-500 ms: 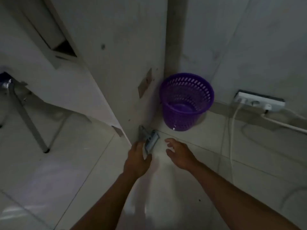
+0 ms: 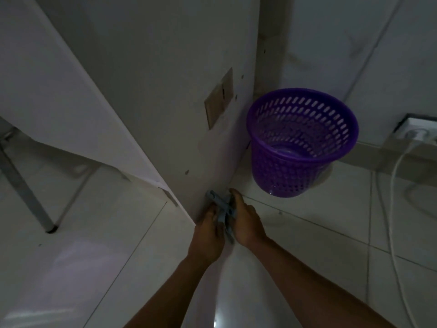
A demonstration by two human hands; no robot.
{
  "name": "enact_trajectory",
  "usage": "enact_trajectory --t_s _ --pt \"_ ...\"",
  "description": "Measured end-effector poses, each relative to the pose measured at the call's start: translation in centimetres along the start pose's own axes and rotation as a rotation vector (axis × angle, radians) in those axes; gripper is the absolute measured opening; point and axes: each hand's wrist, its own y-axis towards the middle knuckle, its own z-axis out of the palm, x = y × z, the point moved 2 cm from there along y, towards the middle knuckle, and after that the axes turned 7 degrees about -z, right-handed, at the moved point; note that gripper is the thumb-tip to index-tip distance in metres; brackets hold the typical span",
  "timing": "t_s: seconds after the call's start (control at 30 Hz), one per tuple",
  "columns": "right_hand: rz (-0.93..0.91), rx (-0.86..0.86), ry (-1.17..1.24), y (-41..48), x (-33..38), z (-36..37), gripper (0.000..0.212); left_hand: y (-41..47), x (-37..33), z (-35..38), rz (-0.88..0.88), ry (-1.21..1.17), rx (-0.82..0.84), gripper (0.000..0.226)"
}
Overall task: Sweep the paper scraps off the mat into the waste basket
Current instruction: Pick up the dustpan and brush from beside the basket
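Nearest you, at 6 o'clock, both forearms reach to the foot of the white panel (image 2: 165, 91), and your two grips meet around a small grey-blue plastic tool (image 2: 223, 207) that stands on the tiled floor (image 2: 307, 233) against that panel. Your left grip (image 2: 208, 229) is closed round its near side, and your right grip (image 2: 246, 223) curls over its far side with the fingers pointing toward 12 o'clock. In this dim light you cannot tell what the tool is. It may be a hand brush with a pan. It looks like thin, stiff, light plastic, so take it low on the body with a firm but easy hold, since two loose pieces could slide apart. Neither the mat nor the paper scraps appear in this view, so expect them somewhere behind or beside you. Scraps will be almost weightless and ready to scatter at a quick stroke. Further out, at 1 o'clock, the purple waste basket (image 2: 279, 171) stands upright beside the panel, apparently empty. It is light, perforated plastic that a nudge could tip. At 3 o'clock, a power strip (image 2: 418, 132) and white cable (image 2: 395, 185) lie by the wall.
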Motion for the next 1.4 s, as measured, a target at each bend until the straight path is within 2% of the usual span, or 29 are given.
enact_trajectory --t_s 0.07,0.13,0.17,0.23,0.33,0.4,0.5,0.73,0.93,1.07,1.13,1.4 --pt "-0.014 -0.063 -0.034 -0.2 0.0 -0.2 0.033 -0.1 -0.4 0.0 -0.014 -0.063 0.006 0.037" --pt "-0.054 -0.036 -0.012 -0.7 0.5 -0.9 0.022 -0.2 -1.2 -0.2 -0.026 -0.126 0.032 0.037" --pt "-0.037 -0.021 0.069 -1.0 0.7 -1.2 0.024 -0.3 -1.7 -0.3 -0.036 -0.156 0.057 0.034" --pt "0.002 0.002 0.162 -1.9 1.1 -2.7 0.034 -0.7 -3.1 -0.9 -0.037 -0.207 0.090 0.025" --pt "-0.107 0.040 0.100 -3.2 1.6 -4.5 0.049 -1.1 -5.1 -1.6 -0.024 -0.311 0.114 0.015" --pt "-0.107 0.069 0.102 -3.9 2.5 -6.1 0.054 -1.5 -6.2 -2.3 -0.071 -0.377 0.166 0.019" --pt "-0.106 0.055 0.125 -5.2 5.1 -9.6 0.046 -3.0 -9.3 -4.4 -0.168 -0.485 0.182 0.030" --pt "-0.058 0.102 0.175 -9.2 17.9 -21.6 0.048 -9.8 -21.2 -15.0 -0.211 -0.560 0.152 0.018" --pt "-0.049 0.225 0.117 -15.2 31.5 -33.2 0.051 -18.0 -31.9 -25.2 -0.116 -0.409 0.062 0.022" --pt "-0.055 0.256 0.107 -20.3 39.8 -39.5 0.043 -24.4 -38.1 -31.1 -0.240 -0.529 0.120 0.021" --pt "-0.058 0.294 0.115 -22.1 43.5 -41.9 0.044 -27.2 -40.2 -34.2 -0.265 -0.581 0.132 0.027" --pt "-0.052 0.269 0.203 -25.2 53.7 -46.6 0.052 -35.4 -43.6 -47.0 -0.268 -0.738 0.073 0.023"
